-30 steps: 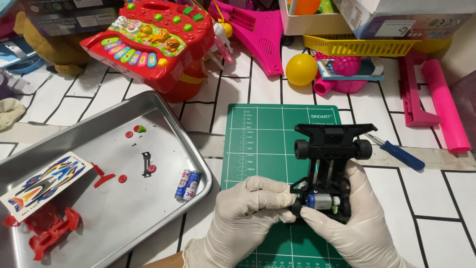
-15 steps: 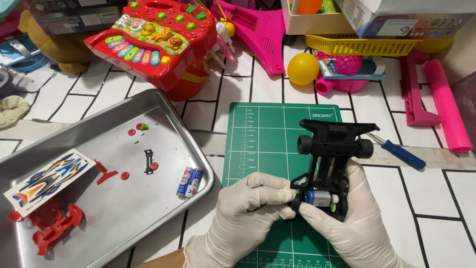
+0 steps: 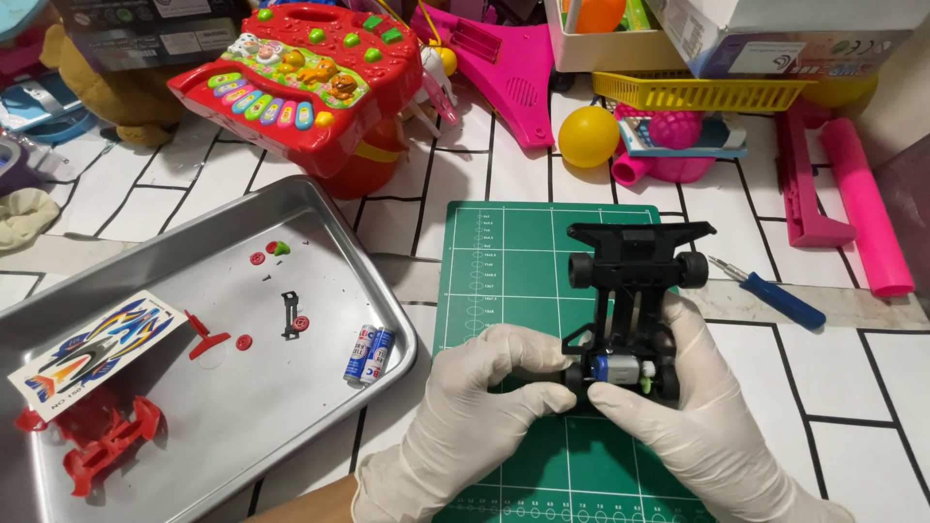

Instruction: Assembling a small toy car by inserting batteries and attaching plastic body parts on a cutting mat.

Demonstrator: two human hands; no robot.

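Two gloved hands are meeting over a green cutting mat [image 3: 504,291] on a white tile-patterned surface [image 3: 872,387], both gripping a small black toy car chassis [image 3: 635,291]. The left hand [image 3: 475,407] is curling in from the left, its fingertips pinching the near end of the chassis beside a small silver and blue motor [image 3: 616,368]. The right hand [image 3: 697,426] is cupping the same end from the right and below, thumb pressing close to the motor. The chassis is resting over the right half of the mat, its long axis running from near to far, with the motor end toward the person and the wide bumper end with two black wheels pointing away. It looks like light, stiff, thin plastic, probably easy to crack at the slim rails, so the sturdier sides around the motor housing seem the safest place to hold; the motor itself is likely smooth and small under gloves. To the left, a metal tray [image 3: 320,223] is holding two small batteries [image 3: 369,354] near its right edge, a sticker sheet [image 3: 97,353], red plastic parts [image 3: 102,441] and a few tiny red pieces. A blue-handled screwdriver [image 3: 775,295] is lying to the right of the mat. At the far side, a red toy keyboard [image 3: 291,82], a yellow ball [image 3: 588,136], a yellow basket [image 3: 697,92] and pink plastic toys are crowding the surface.
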